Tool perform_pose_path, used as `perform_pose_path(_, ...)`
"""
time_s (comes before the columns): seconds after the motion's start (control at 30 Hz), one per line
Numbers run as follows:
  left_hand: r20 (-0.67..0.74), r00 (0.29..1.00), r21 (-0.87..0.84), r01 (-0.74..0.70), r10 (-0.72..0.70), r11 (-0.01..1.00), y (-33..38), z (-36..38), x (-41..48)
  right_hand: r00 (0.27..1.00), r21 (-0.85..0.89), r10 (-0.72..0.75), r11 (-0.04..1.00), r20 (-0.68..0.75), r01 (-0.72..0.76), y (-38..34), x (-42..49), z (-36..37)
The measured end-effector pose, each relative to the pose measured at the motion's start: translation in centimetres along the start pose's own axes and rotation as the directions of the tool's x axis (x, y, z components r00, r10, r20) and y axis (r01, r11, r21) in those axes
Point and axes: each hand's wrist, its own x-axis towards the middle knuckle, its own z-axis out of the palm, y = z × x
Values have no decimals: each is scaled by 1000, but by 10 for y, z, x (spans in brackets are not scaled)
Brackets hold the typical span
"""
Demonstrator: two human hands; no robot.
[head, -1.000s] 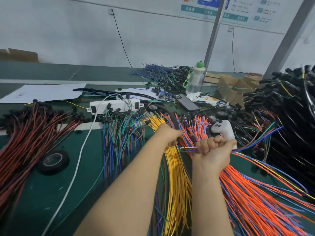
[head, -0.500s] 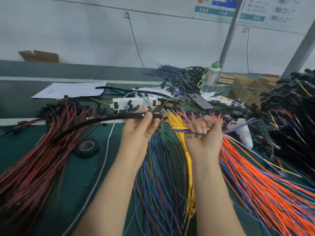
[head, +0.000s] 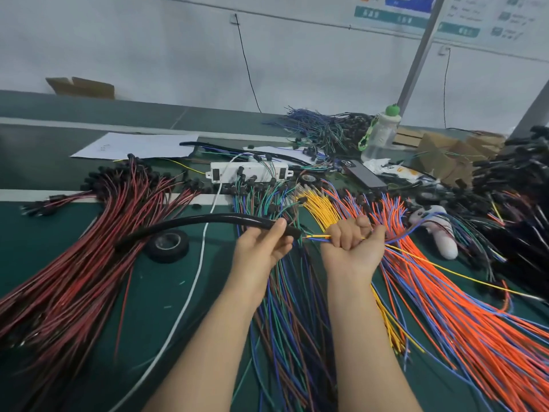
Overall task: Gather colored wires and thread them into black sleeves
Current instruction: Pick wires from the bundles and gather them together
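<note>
Over the green bench (head: 44, 233) the left hand (head: 261, 248) grips a black sleeve (head: 208, 217) close to its right end, thumb on top and fingers curled beneath. The rest of the tube arches away to the left, and its far end dips to the edge of the red wire pile (head: 89, 263), beside a roll of black tape (head: 168, 246). The right hand (head: 353, 245) is closed in a fist, palm up, round a thin bunch of gathered wires (head: 316, 237), yellow and blue among them. Their short free ends point left and reach the mouth of the sleeve; whether the tips are inside cannot be told. Behind the fist the bunch trails off to the right, one yellow strand running out over the orange and blue wires (head: 445, 307) fanned across the bench. Under and between the forearms lie the mixed blue, green and brown wires (head: 285, 307), with a sheaf of yellow wires (head: 320, 206) just beyond the right hand. Further back are a white power strip (head: 249, 172), a sheet of paper (head: 136, 145) and a clear bottle with a green cap (head: 381, 135). A white cable (head: 190, 292) curves down from the strip past the tape. A dense heap of black-ended wires (head: 520, 188) fills the right edge.
</note>
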Motion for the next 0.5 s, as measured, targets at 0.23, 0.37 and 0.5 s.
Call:
perform_pose_path(0.23, 32, 998, -85, 57, -54, 995, 3, 4, -5, 1000, -27, -24, 999, -3, 24, -5, -1, 3)
perform_pose_path(0.37, 50, 997, -88, 56, -52, 994, 3, 5, -5, 1000, -46, -11, 999, 2, 11, -6, -3, 4)
perform_pose_path(0.5, 62, 996, -104, 67, -60, 992, 1, 6, -5, 1000, -51, -21, 999, 2, 21, -6, -4, 4)
